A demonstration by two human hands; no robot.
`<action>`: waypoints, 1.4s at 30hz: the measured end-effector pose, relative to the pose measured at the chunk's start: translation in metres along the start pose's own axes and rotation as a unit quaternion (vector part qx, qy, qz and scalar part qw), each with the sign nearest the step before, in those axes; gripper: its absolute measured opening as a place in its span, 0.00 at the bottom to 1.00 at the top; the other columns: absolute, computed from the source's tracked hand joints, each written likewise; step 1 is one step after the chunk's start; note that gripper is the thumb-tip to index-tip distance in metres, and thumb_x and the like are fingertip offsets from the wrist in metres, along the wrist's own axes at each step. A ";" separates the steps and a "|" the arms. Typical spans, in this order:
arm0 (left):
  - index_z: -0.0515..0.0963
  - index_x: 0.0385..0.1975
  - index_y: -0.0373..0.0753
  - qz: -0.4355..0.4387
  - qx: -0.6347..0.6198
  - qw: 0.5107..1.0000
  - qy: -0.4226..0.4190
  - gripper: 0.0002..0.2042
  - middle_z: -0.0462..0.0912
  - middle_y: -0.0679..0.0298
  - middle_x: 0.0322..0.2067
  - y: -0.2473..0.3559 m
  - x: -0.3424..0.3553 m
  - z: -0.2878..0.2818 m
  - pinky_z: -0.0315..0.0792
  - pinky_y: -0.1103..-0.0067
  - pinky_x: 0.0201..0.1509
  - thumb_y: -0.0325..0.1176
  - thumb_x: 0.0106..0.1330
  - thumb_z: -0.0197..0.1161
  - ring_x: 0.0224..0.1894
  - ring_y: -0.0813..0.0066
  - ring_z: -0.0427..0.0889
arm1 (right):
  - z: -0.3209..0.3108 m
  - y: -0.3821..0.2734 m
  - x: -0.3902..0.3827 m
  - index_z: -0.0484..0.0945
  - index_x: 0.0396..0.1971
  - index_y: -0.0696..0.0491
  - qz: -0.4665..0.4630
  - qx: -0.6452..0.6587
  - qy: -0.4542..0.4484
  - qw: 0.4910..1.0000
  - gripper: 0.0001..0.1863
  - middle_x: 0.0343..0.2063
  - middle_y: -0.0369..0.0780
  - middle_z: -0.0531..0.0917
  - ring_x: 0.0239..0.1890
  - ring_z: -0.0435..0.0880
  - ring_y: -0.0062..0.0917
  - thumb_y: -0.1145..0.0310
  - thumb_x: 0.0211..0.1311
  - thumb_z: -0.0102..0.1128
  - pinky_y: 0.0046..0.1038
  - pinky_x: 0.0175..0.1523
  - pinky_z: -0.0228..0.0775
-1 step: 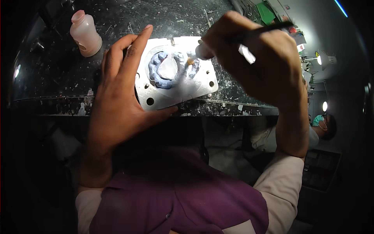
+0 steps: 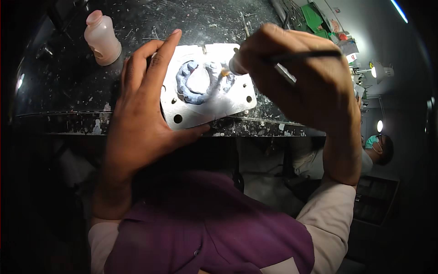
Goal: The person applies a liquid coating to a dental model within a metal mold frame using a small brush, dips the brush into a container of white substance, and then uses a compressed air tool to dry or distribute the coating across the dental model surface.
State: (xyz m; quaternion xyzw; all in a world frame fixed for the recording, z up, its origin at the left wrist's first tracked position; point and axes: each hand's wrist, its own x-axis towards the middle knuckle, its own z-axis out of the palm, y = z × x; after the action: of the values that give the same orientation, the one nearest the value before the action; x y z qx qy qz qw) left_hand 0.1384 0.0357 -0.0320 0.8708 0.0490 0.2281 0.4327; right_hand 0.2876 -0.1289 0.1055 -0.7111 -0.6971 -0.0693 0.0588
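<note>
A metal dental flask half (image 2: 214, 114) lies near the table's front edge, with corner holes and pins. Set in its pale filling are a bluish-grey horseshoe-shaped dental arch (image 2: 194, 98) and a smaller row of teeth (image 2: 228, 84) to its right. My left hand (image 2: 146, 98) grips the flask's left side, thumb along the near edge and fingers toward the far edge. Above the right side, my right hand (image 2: 301, 77) is closed round a thin dark-handled brush (image 2: 315, 55). Its tan tip is at the smaller row; contact is hard to tell through the blur.
A translucent, pinkish plastic bottle (image 2: 102, 41) stands upright at the far left of the scuffed black table (image 2: 64, 91). Green trays (image 2: 312, 18) and clutter lie at the far right. A masked person (image 2: 378, 148) is beyond, near lit lamps (image 2: 383, 71).
The rear end of the brush handle has dropped, and my right hand has turned slightly with it. My left hand keeps its grip on the flask. The whole view has shifted slightly.
</note>
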 end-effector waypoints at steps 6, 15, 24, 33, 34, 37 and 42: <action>0.61 0.76 0.48 0.006 0.004 1.000 0.000 0.61 0.66 0.53 0.67 -0.001 0.000 0.001 0.66 0.61 0.73 0.38 0.33 0.87 0.69 0.52 0.67 | -0.001 -0.003 -0.008 0.81 0.34 0.56 -0.069 -0.012 0.003 0.998 0.10 0.29 0.38 0.87 0.24 0.84 0.28 0.75 0.54 0.73 0.28 0.30 0.75; 0.61 0.76 0.48 0.005 0.002 1.000 0.003 0.60 0.65 0.53 0.68 -0.002 0.000 0.003 0.66 0.61 0.73 0.34 0.33 0.86 0.70 0.52 0.67 | -0.014 0.006 -0.007 0.82 0.36 0.60 0.058 0.145 -0.036 0.987 0.07 0.27 0.36 0.86 0.23 0.81 0.16 0.75 0.74 0.56 0.21 0.28 0.73; 0.62 0.76 0.47 0.023 -0.015 1.000 -0.007 0.60 0.65 0.53 0.68 -0.002 0.002 0.003 0.66 0.61 0.73 0.33 0.32 0.86 0.69 0.54 0.69 | -0.008 0.013 -0.038 0.80 0.36 0.63 0.083 0.179 0.089 0.976 0.10 0.29 0.41 0.86 0.25 0.82 0.17 0.74 0.78 0.52 0.20 0.30 0.75; 0.59 0.77 0.43 0.011 -0.068 0.997 -0.040 0.62 0.62 0.51 0.73 0.001 0.006 -0.004 0.62 0.65 0.76 0.31 0.33 0.86 0.74 0.58 0.66 | 0.005 0.037 -0.034 0.84 0.35 0.57 0.078 0.087 0.134 0.984 0.08 0.27 0.39 0.87 0.26 0.88 0.26 0.73 0.73 0.57 0.24 0.31 0.81; 0.56 0.78 0.40 -0.020 -0.157 0.986 -0.051 0.61 0.60 0.51 0.74 -0.001 0.006 -0.004 0.60 0.66 0.77 0.29 0.36 0.85 0.75 0.59 0.64 | 0.007 0.040 -0.036 0.84 0.35 0.57 0.126 0.065 0.125 0.982 0.08 0.27 0.39 0.87 0.25 0.88 0.25 0.73 0.74 0.57 0.23 0.29 0.81; 0.52 0.78 0.35 -0.038 -0.250 0.964 -0.079 0.60 0.57 0.51 0.76 -0.008 0.010 -0.006 0.57 0.69 0.79 0.26 0.40 0.82 0.76 0.62 0.62 | 0.024 0.048 -0.044 0.83 0.36 0.60 0.070 0.278 0.211 0.935 0.10 0.27 0.41 0.87 0.23 0.85 0.21 0.74 0.76 0.53 0.21 0.25 0.78; 0.57 0.77 0.37 -0.027 -0.253 0.966 -0.053 0.55 0.70 0.51 0.70 -0.006 0.006 -0.006 0.61 0.70 0.76 0.18 0.42 0.76 0.72 0.63 0.69 | 0.012 0.026 -0.046 0.83 0.34 0.61 0.131 0.294 0.178 0.930 0.12 0.27 0.42 0.86 0.21 0.84 0.19 0.72 0.77 0.53 0.21 0.24 0.76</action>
State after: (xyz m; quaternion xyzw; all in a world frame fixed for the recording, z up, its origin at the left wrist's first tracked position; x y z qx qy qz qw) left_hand 0.1422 0.0454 -0.0318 0.7422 -0.0095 0.1750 0.6468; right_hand 0.3132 -0.1722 0.0860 -0.7231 -0.5651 0.0213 0.3968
